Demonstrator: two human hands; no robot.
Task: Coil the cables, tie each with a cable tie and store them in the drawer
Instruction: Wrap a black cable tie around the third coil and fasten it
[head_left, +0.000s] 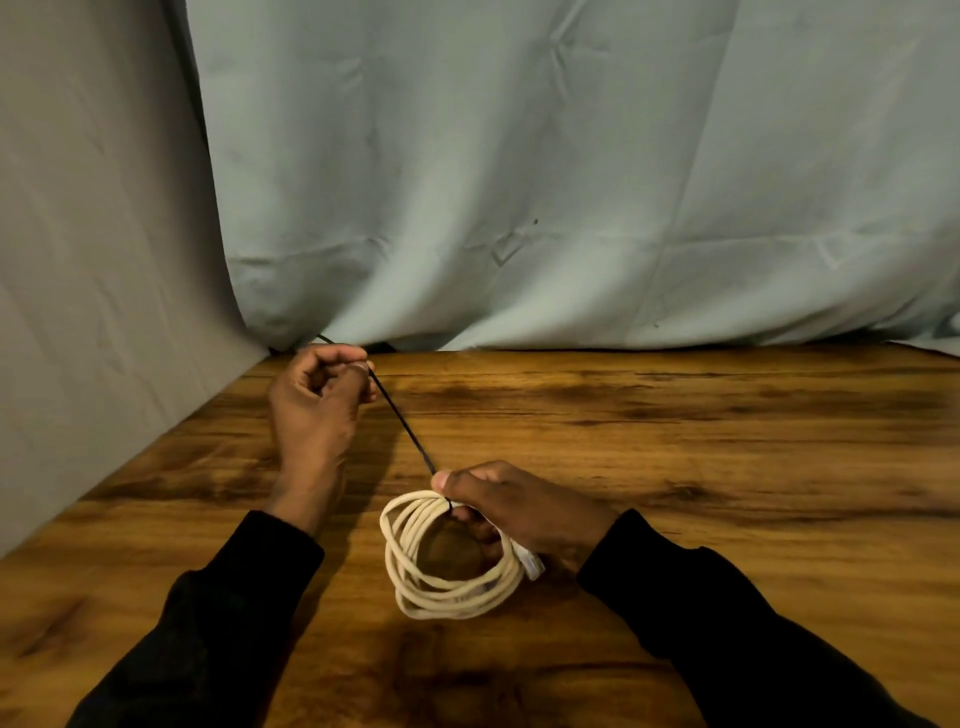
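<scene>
A cream-white cable (415, 571) is wound into a coil of several loops, held just above the wooden table (675, 441). My right hand (519, 509) grips the coil at its top right, thumb pressed where a black cable tie (402, 418) wraps the loops. A white plug (532, 564) sticks out below that hand. The tie's tail runs taut up and left to my left hand (317, 400), which pinches it in a closed fist near the table's back left corner. The tie's tip pokes out behind that fist. No drawer is in view.
Pale blue-green cloth (571, 182) hangs behind the table, and grey cloth (93, 260) covers the left side. The table's back edge runs just behind my left hand. Both forearms wear black sleeves.
</scene>
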